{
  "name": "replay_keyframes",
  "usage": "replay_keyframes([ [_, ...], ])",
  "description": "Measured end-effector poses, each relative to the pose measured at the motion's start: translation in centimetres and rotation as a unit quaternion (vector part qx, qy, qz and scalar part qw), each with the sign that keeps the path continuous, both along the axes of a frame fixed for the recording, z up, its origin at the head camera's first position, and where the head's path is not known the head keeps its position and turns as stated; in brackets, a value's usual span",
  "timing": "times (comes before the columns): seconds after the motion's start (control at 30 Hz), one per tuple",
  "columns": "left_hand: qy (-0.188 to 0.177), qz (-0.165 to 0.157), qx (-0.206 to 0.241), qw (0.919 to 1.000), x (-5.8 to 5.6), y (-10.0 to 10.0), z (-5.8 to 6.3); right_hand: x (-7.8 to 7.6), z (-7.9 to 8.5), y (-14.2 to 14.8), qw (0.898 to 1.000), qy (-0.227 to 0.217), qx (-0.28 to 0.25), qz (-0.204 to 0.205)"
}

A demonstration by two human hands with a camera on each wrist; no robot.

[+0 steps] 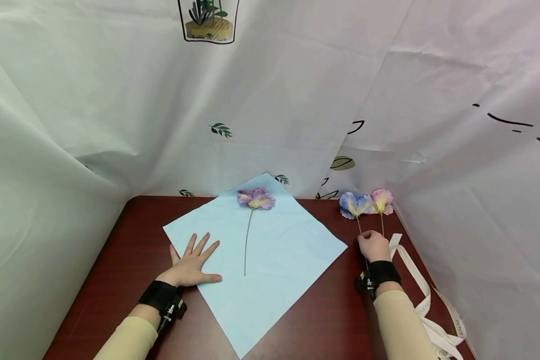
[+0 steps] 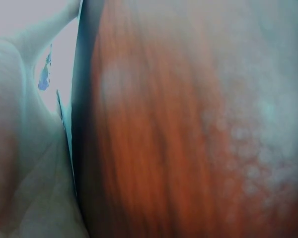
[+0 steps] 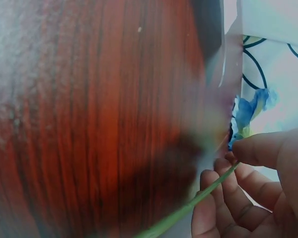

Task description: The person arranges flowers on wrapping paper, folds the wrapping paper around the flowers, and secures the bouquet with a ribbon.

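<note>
My left hand lies flat with spread fingers on the left edge of a light blue square sheet, set cornerwise on the table. A purple flower with a thin stem lies on the sheet, its bloom near the far corner. Over at the right, my right hand pinches the green stem of a blue flower between thumb and fingers. Close beside that bloom is a pink flower, its stem running down behind the right hand.
A white printed ribbon lies loosely looped along the right side of the dark red table, beside the right forearm. Pale patterned cloth hangs behind the table and along both sides.
</note>
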State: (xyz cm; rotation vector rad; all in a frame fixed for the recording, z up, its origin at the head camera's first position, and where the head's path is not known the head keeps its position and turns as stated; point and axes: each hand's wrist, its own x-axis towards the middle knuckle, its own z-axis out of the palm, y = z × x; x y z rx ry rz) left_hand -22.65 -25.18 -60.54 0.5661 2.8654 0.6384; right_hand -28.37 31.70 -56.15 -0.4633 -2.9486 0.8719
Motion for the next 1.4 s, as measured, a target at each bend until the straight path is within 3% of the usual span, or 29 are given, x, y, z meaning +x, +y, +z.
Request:
replay_keyframes([
  [0.13,-0.007,0.002,-0.006,1.0000,0.0,0.0,-0.1,0.3,0.5,0.0,1.000,0.005,-0.012,0.005],
  [0.3,-0.012,0.004,-0.013,0.9998,0.2,0.3,0.6,0.4,0.8,0.0,0.999,-0.003,-0.048,0.009],
  [0.43,-0.008,0.007,-0.030,0.9995,0.3,0.5,1.3,0.6,1.3,-0.7,0.993,-0.005,-0.117,0.010],
  [0.7,-0.006,0.010,-0.045,0.9989,0.5,0.5,1.6,1.9,2.3,-6.0,0.955,0.056,-0.290,-0.017],
  [0.83,-0.006,0.010,-0.045,0.9989,0.4,0.5,1.6,2.5,3.4,-9.7,0.925,0.063,-0.373,0.000],
  [0.93,-0.007,0.010,-0.033,0.9994,0.2,0.3,0.7,3.1,4.4,-12.6,0.907,0.056,-0.417,0.019],
  [1.07,-0.010,0.009,-0.012,0.9998,-0.1,0.1,-0.6,3.2,3.6,-15.7,0.899,0.059,-0.432,0.032],
  [1.13,-0.011,0.009,-0.011,0.9998,-0.2,0.1,-0.6,2.9,2.5,-16.8,0.896,0.069,-0.437,0.038],
  [1.4,-0.004,0.009,-0.017,0.9998,-0.2,0.0,-0.4,2.6,1.8,-20.7,0.880,0.098,-0.461,0.060],
])
